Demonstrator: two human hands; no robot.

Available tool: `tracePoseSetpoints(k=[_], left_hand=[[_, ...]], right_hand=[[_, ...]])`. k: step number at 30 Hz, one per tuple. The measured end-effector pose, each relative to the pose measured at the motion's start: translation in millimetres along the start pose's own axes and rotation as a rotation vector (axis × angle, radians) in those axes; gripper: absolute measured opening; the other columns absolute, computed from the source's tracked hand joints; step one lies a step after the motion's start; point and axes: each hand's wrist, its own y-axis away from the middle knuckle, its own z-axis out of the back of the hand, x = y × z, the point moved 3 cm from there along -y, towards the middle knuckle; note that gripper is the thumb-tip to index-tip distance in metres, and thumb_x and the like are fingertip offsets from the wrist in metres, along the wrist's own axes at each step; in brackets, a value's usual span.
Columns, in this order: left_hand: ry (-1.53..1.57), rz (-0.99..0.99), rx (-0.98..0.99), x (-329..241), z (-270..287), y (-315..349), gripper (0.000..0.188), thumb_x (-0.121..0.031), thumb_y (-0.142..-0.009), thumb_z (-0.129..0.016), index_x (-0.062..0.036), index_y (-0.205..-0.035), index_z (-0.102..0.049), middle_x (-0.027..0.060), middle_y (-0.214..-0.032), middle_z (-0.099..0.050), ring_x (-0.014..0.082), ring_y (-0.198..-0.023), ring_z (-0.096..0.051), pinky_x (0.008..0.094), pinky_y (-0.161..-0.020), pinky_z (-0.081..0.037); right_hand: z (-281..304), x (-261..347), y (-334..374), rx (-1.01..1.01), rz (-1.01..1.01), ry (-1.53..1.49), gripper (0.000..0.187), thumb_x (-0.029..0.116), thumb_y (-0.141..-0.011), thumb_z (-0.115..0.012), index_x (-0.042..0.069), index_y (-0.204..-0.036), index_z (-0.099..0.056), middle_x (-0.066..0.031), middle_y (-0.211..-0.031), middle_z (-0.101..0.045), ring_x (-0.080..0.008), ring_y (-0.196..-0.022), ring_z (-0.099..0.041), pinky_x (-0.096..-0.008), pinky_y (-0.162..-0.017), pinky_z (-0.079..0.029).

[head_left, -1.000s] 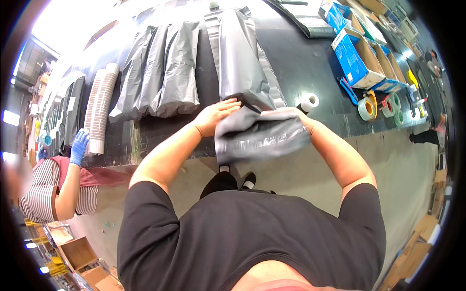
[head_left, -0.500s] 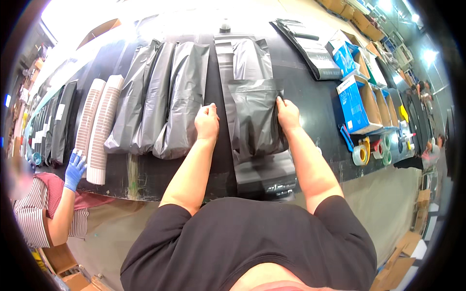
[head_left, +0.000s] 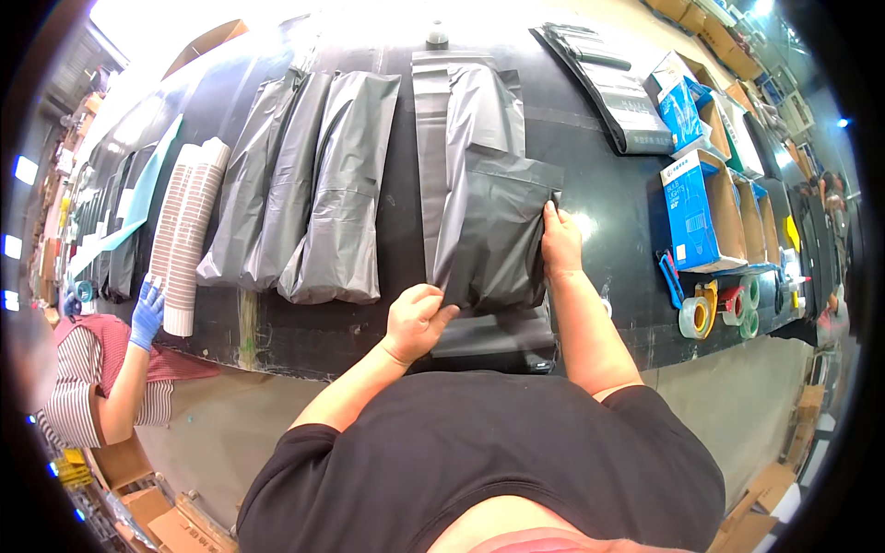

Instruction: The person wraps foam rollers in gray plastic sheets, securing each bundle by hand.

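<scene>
We judge the grey bag [head_left: 493, 235] to be light, soft and a little slippery, because it is thin plastic film with something flat inside; it bends and creases easily, so it is better to take it at the edges or corners than in the middle. It lies on the dark tabletop [head_left: 599, 198], just in front of us, partly over a longer grey bag that runs toward 12 o'clock.

Our left hand [head_left: 417, 320] is at the bag's lower left corner, at about 7 o'clock from its middle. Its fingers [head_left: 441, 311] are curled narrow and pinch the edge of the film. Our right hand [head_left: 560, 241] lies at 3 o'clock on the right edge; its fingers [head_left: 551, 217] are stretched almost flat and press the fold down (whether the thumb goes under the film, we cannot tell).

At 9 o'clock more grey bags [head_left: 304, 203] lie side by side, and at 3 o'clock stand blue boxes [head_left: 687, 207] and tape rolls [head_left: 696, 316].
</scene>
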Motion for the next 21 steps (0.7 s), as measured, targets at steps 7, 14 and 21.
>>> tracePoseSetpoints(k=[7, 14, 21], left_hand=[[0.49, 0.964, -0.254, 46, -29, 39, 0.029, -0.016, -0.095, -0.062, 0.0006, -0.072, -0.055, -0.001, -0.063, -0.046, 0.0075, -0.062, -0.04, 0.0287, -0.057, -0.038], [0.467, 0.759, -0.276, 74, -25, -29, 0.047, -0.033, -0.089, -0.073, 0.0054, -0.113, -0.06, 0.0051, -0.095, -0.064, 0.0095, -0.083, -0.055, 0.0264, -0.077, -0.047], [0.182, 0.978, -0.118, 115, -36, -74, 0.029, -0.028, -0.085, -0.069, 0.0004, -0.079, -0.068, 0.0139, -0.068, -0.066, 0.0217, -0.062, -0.063, 0.039, -0.062, -0.048]], right_hand=[[-13, -22, 2, -0.016, 0.028, 0.359, 0.042, 0.035, -0.097, -0.056, -0.003, -0.079, -0.061, -0.0209, -0.078, -0.063, -0.0319, -0.074, -0.056, -0.0412, -0.075, -0.045], [-10, -10, 1, -0.028, 0.107, 0.422, 0.044, 0.035, -0.097, -0.055, -0.002, -0.075, -0.057, -0.0213, -0.074, -0.061, -0.0346, -0.071, -0.055, -0.0424, -0.072, -0.045], [-23, -20, -6, 0.093, 0.1, 0.601, 0.042, 0.038, -0.094, -0.059, -0.003, -0.084, -0.064, -0.0244, -0.084, -0.065, -0.0383, -0.082, -0.063, -0.043, -0.078, -0.047]])
